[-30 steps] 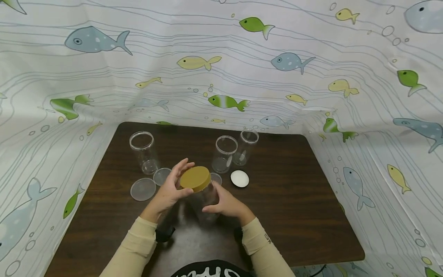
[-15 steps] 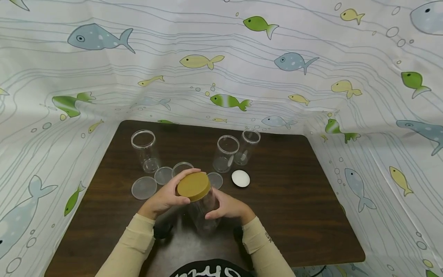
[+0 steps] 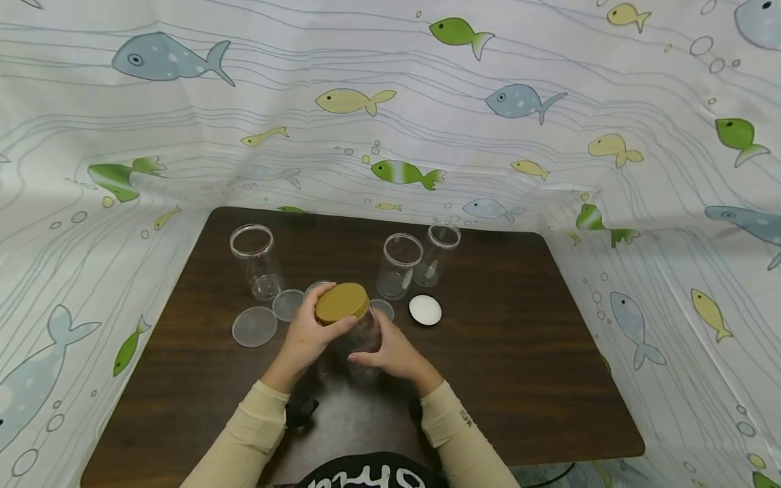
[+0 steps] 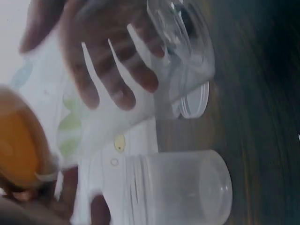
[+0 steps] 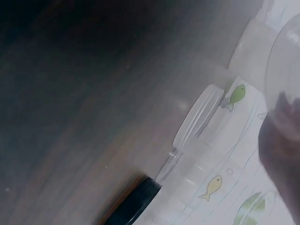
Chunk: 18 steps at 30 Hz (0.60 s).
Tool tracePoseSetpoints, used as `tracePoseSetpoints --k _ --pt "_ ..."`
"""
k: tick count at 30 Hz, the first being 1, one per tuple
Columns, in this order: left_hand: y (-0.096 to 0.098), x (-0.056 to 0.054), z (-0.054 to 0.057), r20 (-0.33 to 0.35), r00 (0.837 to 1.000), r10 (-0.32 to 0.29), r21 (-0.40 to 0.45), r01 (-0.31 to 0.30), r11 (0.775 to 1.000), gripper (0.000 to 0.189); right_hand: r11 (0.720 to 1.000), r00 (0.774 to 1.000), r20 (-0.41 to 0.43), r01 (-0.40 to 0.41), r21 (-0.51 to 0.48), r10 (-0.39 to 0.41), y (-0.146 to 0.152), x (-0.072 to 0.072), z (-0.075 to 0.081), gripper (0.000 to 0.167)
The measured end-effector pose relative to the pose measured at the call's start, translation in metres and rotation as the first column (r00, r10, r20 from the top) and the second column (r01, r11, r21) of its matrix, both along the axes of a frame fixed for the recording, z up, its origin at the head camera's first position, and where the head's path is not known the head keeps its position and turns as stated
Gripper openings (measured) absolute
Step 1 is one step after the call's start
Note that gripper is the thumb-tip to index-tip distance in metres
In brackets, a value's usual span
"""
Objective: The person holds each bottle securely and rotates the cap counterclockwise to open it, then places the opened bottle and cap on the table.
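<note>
A clear jar [image 3: 361,333] with a gold lid [image 3: 342,303] is held slightly tilted over the near middle of the table. My left hand [image 3: 307,337] grips the lid, thumb along its near edge and fingers round the far side. My right hand [image 3: 395,347] holds the jar's body from the right, lower down. Through the transparent wall of the jar [image 4: 112,122], the left wrist view shows the right fingers [image 4: 124,93] spread on it, with the gold lid [image 4: 21,140] at the left. Only part of the right hand [image 5: 281,150] appears in the right wrist view.
Three clear lidless jars stand at the back: one left [image 3: 253,261], two right [image 3: 399,268], [image 3: 438,254]. Translucent lids [image 3: 254,327] lie around the middle left, one partly behind my left hand. A white lid with black rim [image 3: 425,310] lies right of the jar.
The jar first comes closer to my body, then moves away again and tilts a little. My left hand shifts round the gold lid, its thumb now farther right. Right hand keeps its hold.
</note>
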<state>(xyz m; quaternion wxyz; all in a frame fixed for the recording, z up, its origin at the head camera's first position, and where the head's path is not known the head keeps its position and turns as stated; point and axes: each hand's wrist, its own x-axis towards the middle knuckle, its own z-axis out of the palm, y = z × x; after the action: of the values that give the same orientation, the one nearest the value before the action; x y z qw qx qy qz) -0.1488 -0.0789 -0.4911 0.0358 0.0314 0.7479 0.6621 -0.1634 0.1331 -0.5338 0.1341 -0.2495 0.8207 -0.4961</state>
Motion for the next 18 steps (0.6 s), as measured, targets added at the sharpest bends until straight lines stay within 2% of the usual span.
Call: tracePoseSetpoints --k 5,7,8,10,11,13,15,18 --pt "0.01 0.0 0.005 0.044 0.989 0.141 -0.11 -0.136 0.985 0.085 0.991 0.99 -0.086 0.115 0.073 -0.108 -0.009 0.003 -0.002 0.089" --pt "0.01 -0.001 0.006 0.047 0.988 0.144 -0.111 -0.138 0.984 0.089 0.988 0.988 -0.088 0.131 0.077 -0.124 -0.01 0.004 -0.002 0.09" --pt "0.009 -0.001 0.006 0.046 0.992 0.119 -0.077 -0.115 0.99 0.091 0.991 0.99 -0.079 0.12 0.064 -0.115 -0.01 0.003 -0.003 0.09" --pt "0.004 -0.002 0.003 0.025 0.999 0.042 0.01 -0.043 0.999 0.093 0.998 0.997 -0.03 0.068 0.01 -0.068 -0.006 0.002 -0.002 0.091" --pt "0.001 -0.003 0.002 0.003 1.0 -0.013 0.075 0.013 0.997 0.095 0.999 0.999 -0.003 0.034 -0.016 -0.034 -0.003 0.001 -0.002 0.093" --pt "-0.007 -0.006 -0.004 -0.065 0.988 -0.139 0.196 0.149 0.969 0.099 0.998 0.997 0.062 -0.04 -0.057 0.044 0.004 0.001 0.001 0.098" --pt "-0.014 -0.009 -0.011 -0.15 0.954 -0.26 0.283 0.293 0.913 0.103 0.989 0.985 0.113 -0.121 -0.086 0.131 0.009 0.0 0.003 0.104" --pt "-0.021 -0.013 -0.019 -0.256 0.869 -0.424 0.343 0.491 0.801 0.108 0.964 0.956 0.153 -0.232 -0.127 0.25 0.014 0.001 0.005 0.109"
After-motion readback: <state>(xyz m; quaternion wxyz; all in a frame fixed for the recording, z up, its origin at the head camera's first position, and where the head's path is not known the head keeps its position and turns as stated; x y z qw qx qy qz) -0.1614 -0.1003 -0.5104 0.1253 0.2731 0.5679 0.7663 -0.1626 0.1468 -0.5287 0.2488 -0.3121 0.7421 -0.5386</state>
